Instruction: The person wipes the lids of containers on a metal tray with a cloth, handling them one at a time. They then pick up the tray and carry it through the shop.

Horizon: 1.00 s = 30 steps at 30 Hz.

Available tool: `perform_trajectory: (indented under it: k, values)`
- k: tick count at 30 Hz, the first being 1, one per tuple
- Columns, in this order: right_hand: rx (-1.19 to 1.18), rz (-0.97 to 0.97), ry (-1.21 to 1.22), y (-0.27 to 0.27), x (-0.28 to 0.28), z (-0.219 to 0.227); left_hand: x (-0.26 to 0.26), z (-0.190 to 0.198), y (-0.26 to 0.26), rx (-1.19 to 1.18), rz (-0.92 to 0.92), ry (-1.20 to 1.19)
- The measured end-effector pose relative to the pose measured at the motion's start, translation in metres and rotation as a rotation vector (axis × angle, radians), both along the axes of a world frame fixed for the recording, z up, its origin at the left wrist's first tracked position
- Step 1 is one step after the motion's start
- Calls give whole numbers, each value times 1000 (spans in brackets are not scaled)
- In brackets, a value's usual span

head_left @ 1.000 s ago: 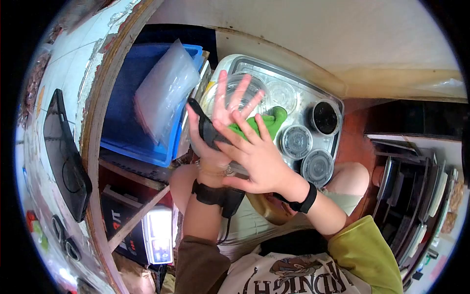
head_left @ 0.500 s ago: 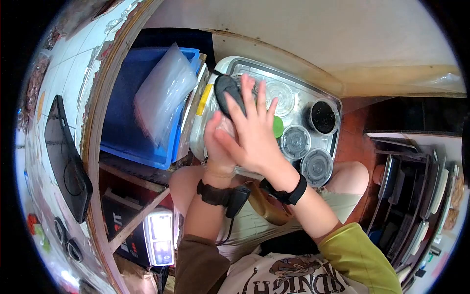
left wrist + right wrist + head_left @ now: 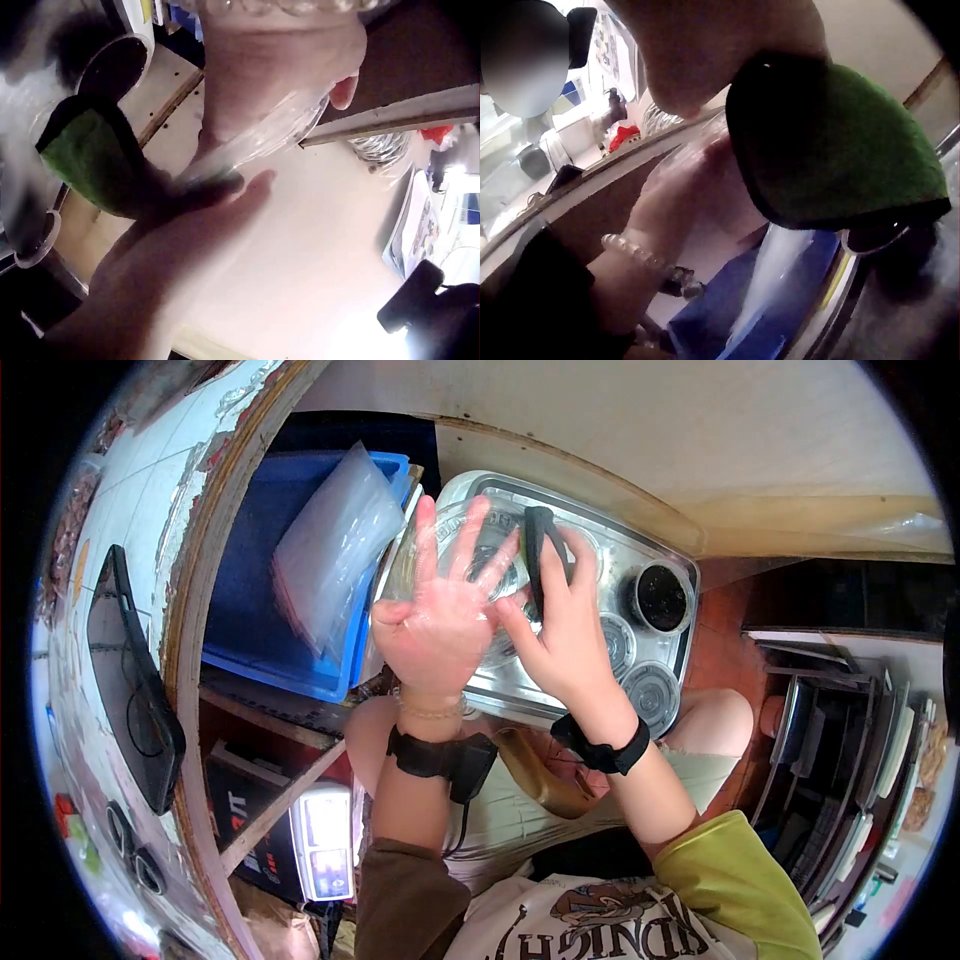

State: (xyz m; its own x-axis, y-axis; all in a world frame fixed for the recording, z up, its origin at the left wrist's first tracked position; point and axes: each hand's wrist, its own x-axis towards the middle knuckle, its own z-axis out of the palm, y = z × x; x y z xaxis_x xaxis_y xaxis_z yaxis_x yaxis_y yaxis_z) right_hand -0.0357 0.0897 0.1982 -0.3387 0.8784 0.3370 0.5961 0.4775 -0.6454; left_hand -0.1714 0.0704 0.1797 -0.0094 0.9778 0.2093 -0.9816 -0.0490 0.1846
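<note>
My left hand [image 3: 440,630] is turned palm up, its fingers spread and straight and its thumb bent inward. A clear round plastic piece [image 3: 277,135], like a thin lid, lies against that palm, its far rim beside the thumb. My right hand [image 3: 575,625] holds a soft green cleaning pad [image 3: 870,142] with a black edge. In the head view the pad is nearly edge-on among the right fingers, its dark side showing. The right thumb is close to the left hand's edge. Both hands are above a metal tray [image 3: 685,655].
On the tray stand a cup of dark contents [image 3: 661,598] and lidded cups [image 3: 650,695]. A blue crate [image 3: 240,590] holding clear plastic bags [image 3: 335,555] stands at left. A phone [image 3: 135,680] and scissors [image 3: 148,868] lie on the shelf at far left.
The right hand lay across the left palm half a second ago; now it has moved right with the pad, exposing the left palm and its clear plastic piece.
</note>
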Motion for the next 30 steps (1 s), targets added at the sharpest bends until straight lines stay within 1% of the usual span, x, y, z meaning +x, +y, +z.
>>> perform_trajectory:
  k: [1,2,4,5,7,8,13,16,19,20,21,22,23,24,26,27,29,30]
  values:
    - [-83,13,91,-2,2,-2,0,0,0,17,-8,-26]
    - [-84,15,91,-4,4,-1,-1,1,0,16,-6,-27]
    - [-2,10,65,-8,7,1,-4,3,1,-14,42,-7]
    - [-4,11,66,-11,8,1,-5,2,1,-16,43,-6]
    - [-40,32,43,-16,10,-1,-7,0,3,0,107,-19]
    - [0,39,36,-17,10,-4,-7,-1,3,1,108,-20]
    - [30,60,-4,-30,12,-7,-11,-4,3,-13,155,-54]
    - [44,115,-54,-39,11,-9,-13,-3,3,-25,171,-69]
    - [-11,131,-13,-48,7,-11,-14,-3,3,-13,162,-77]
    - [20,122,-11,-49,5,-9,-14,-2,2,-13,163,-77]
    - [21,123,-10,-48,5,-11,-14,-2,2,-64,168,-54]
    - [86,97,-50,-47,6,-14,-13,-2,2,-114,174,-32]
    - [152,71,-89,-45,6,-16,-13,-3,2,-113,176,-32]
    - [165,29,-99,-43,8,-17,-12,-6,3,-174,139,31]
    - [201,3,-68,-36,18,-22,-10,-7,1,-256,96,149]
    - [210,-26,-42,-33,21,-22,-10,-9,3,-257,99,149]
    - [156,-86,98,-29,26,-16,-10,-17,12,-300,285,356]
    - [128,-116,156,-26,27,-11,-11,-21,15,-329,339,414]
